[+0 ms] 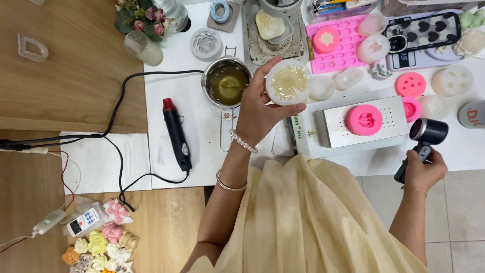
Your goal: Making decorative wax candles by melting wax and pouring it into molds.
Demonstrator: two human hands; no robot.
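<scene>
From the head view, a round white silicone mould (288, 82) is seen held up in the left hand (260, 108), just right of the small metal pot (228, 82) of yellowish liquid; the fingers are curled round its rim, thumb at the lower edge, with the pale yellow filling facing up. The mould is judged soft and flexible, light, and liable to spill or dent if squeezed (whether the filling is set cannot be told); it is best gripped by the thick outer rim and kept level. The right hand (423, 171) is closed round the handle of a dark hair dryer (423, 139), well to the right of the pot; a pink mould (364, 120) sits on a metal box (365, 121) between them; a black heat gun (177, 133) lies left of the pot.
</scene>
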